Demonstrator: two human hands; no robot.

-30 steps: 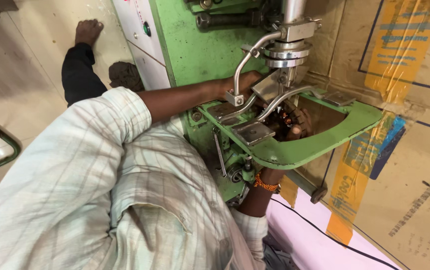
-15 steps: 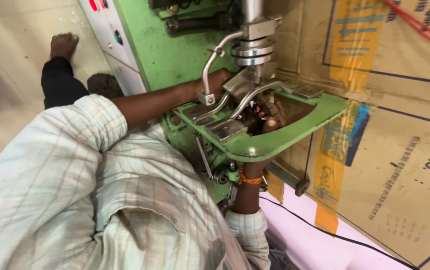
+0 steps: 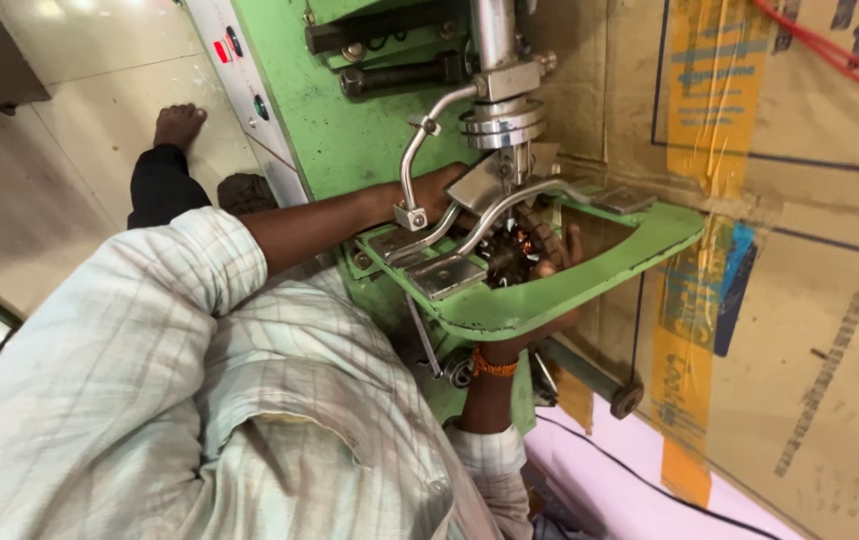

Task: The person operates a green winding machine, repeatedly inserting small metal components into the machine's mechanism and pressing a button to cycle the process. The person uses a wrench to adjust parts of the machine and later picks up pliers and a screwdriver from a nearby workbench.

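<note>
The left hand (image 3: 440,195) is staying beside the bent steel lever (image 3: 420,170); the right hand (image 3: 555,262) is still cradling the copper-wound round part (image 3: 520,250) mid-frame; the left hand's grip is unclear.

We see taped brown cardboard (image 3: 810,330) lining the wall – red cables (image 3: 830,50) crossing its top corner – and a glossy tiled floor (image 3: 80,150) beside a pink sheet (image 3: 610,480).

press body (image 3: 350,110): green painted metal, kinda matt and scuffed
ram (image 3: 495,35): bare shiny steel
wall sheets (image 3: 810,330): rough brown cardboard, glossy tape
floor (image 3: 80,150): smooth glossy tile
shirt (image 3: 150,400): soft checked cloth
</note>
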